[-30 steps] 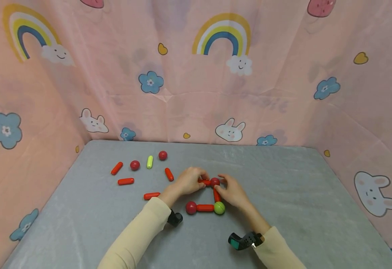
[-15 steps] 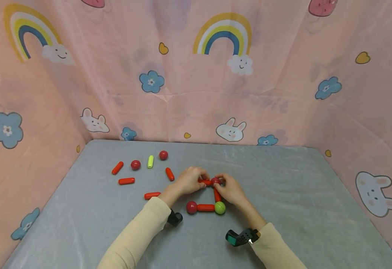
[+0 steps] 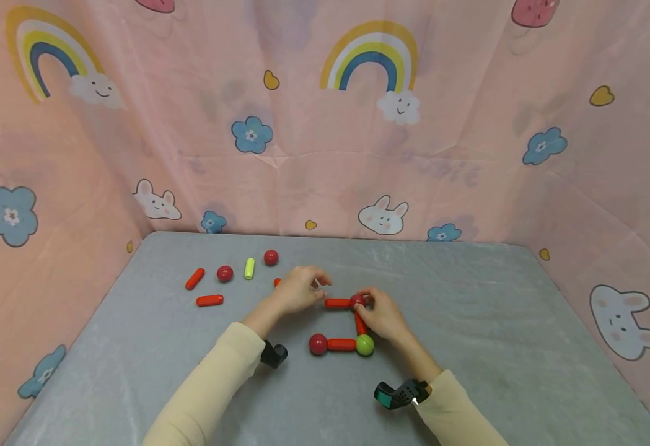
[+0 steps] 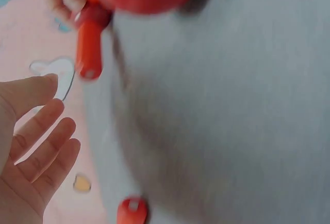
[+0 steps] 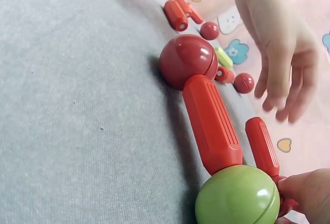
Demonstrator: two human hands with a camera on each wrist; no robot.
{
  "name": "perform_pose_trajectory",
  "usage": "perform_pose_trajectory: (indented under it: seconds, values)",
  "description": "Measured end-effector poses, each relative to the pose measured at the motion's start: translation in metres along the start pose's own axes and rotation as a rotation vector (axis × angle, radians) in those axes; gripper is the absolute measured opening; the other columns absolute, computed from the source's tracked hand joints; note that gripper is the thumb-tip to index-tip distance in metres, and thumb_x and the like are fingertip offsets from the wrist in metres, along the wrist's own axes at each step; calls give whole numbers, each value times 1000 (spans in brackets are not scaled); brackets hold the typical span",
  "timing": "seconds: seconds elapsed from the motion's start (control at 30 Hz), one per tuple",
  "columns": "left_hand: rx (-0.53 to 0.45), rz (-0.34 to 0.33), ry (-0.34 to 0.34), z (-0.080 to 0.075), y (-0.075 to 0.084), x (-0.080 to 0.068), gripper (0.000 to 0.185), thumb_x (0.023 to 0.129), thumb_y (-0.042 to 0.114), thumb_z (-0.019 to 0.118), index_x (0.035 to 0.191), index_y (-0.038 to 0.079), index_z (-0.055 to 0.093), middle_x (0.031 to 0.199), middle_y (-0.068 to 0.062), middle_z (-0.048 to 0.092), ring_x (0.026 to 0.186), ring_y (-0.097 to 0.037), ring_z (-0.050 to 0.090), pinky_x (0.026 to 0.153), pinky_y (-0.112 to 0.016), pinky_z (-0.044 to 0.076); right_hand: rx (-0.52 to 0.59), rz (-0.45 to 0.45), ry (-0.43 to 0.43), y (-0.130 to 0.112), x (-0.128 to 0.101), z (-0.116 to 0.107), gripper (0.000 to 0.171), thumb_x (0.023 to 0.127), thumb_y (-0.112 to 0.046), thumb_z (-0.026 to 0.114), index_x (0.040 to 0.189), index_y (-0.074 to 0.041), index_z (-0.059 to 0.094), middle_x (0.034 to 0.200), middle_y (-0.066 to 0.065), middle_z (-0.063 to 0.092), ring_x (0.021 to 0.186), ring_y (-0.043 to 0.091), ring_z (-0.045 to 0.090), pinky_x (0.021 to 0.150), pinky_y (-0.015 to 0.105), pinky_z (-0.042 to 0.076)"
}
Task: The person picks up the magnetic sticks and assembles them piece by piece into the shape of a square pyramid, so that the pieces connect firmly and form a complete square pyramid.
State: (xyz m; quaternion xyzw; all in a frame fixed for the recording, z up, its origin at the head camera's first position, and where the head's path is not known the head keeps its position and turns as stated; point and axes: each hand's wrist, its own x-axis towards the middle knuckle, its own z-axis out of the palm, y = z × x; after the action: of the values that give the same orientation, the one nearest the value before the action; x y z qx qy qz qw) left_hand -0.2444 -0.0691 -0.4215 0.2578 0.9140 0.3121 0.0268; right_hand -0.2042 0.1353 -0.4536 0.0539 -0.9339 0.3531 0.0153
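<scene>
Count on the table: four red balls, one green ball [image 3: 364, 345], one yellow-green rod [image 3: 249, 268], and at least six red rods. The assembled frame holds three red rods, two red balls and the green ball: a lower red ball [image 3: 318, 344] joined by a rod to the green ball, an upright rod from there to the upper red ball [image 3: 357, 301], and a top rod [image 3: 337, 303] running left from it. My right hand [image 3: 382, 314] pinches the upper red ball with curled fingertips. My left hand [image 3: 297, 290] hovers just left of the top rod's free end, fingers relaxed and spread, holding nothing. Loose pieces lie well to the left: two red balls, the yellow-green rod, two red rods. The surface is a grey felt-like mat [image 3: 469, 322], walled on three sides by pink cloth printed with rainbows, rabbits and flowers. One red rod [image 3: 277, 282] is mostly hidden behind my left hand; the left wrist view is blurred.
</scene>
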Motion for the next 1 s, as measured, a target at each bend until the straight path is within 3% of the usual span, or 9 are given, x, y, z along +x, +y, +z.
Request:
perform_pose_trajectory:
  seconds: [0.17, 0.37, 0.53, 0.77, 1.0]
  values:
    - [-3, -50, 99, -23, -14, -7, 22, 80, 10, 69, 102, 12, 68, 103, -1, 65, 94, -19, 58, 78, -32, 49, 5, -3, -2, 0, -1, 1, 26, 85, -13, 63, 108, -2, 59, 97, 15, 64, 80, 23, 55, 70, 37, 46]
    - [10, -89, 171, -56, -36, -24, 22, 82, 13, 68, 104, 10, 67, 107, -8, 63, 101, -28, 58, 85, -41, 48, 2, 4, 6, 1, -2, 0, 26, 85, -13, 63, 108, -2, 59, 97, 15, 63, 81, 23, 55, 72, 38, 46]
    - [15, -137, 242, -74, -58, -38, 25, 82, 14, 69, 106, 8, 66, 113, -11, 62, 104, -32, 55, 88, -45, 46, 5, 18, 6, 1, -1, 1, 27, 84, -14, 63, 108, -2, 59, 98, 16, 62, 82, 24, 54, 72, 39, 45]
    - [4, -238, 318, -87, -84, -54, 31, 83, 17, 67, 113, 9, 64, 122, -14, 56, 111, -37, 51, 90, -49, 43, 3, 31, 3, 3, 0, 3, 27, 85, -15, 63, 108, -4, 59, 97, 14, 62, 81, 22, 52, 72, 38, 45]
    - [-20, -311, 374, -86, -106, -66, 35, 83, 17, 67, 116, 3, 61, 122, -21, 54, 113, -38, 49, 91, -51, 42, 9, 26, 7, 2, 0, 4, 26, 85, -14, 63, 108, -3, 59, 98, 14, 63, 81, 22, 53, 72, 38, 45]
